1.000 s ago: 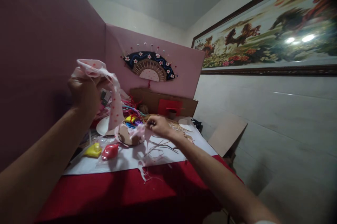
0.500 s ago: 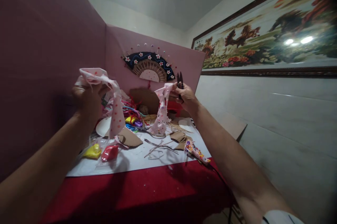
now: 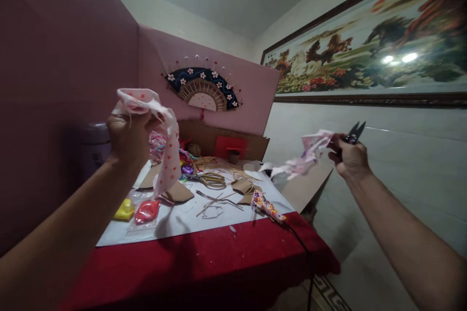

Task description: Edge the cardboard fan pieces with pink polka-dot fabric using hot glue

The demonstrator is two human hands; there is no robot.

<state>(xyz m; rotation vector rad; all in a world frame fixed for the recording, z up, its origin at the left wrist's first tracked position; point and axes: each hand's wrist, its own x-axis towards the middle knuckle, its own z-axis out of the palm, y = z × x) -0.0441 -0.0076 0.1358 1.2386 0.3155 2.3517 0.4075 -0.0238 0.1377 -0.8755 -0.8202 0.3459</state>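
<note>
1. A clear plastic bag (image 3: 140, 227) holds one red packet (image 3: 146, 211) near the front left corner of the white sheet (image 3: 127, 234) on the table (image 3: 204, 262). One yellow packet (image 3: 124, 209) lies just beside it, toward the sheet's left edge; whether it shares the bag cannot be told.

2. One small brown cup (image 3: 234, 156) stands toward the table's back edge, its contents out of sight. One purple container (image 3: 95, 141), partly hidden by the left arm, stands at the far left, its inside also unseen.

3. The left hand (image 3: 129, 138), its fingers closed together, grips one spotted cloth (image 3: 168, 160), which hangs above the sheet's left side.

4. The right hand (image 3: 352, 157), raised past the table's right edge, clasps one pair of black snips (image 3: 355, 133), blades parted and pointing up, and pinches one torn scrap (image 3: 304, 157), blurred and trailing toward the table.

5. One pair of gold-handled scissors (image 3: 212, 180) lies near the middle of the sheet. One flowered glue gun (image 3: 268, 208) rests across the sheet's front edge by the right corner, its single black cord (image 3: 304, 247) running over the table's front edge.

6. One dark blue fan (image 3: 202, 88) is mounted on the pink board (image 3: 255, 87) behind the table.
</note>
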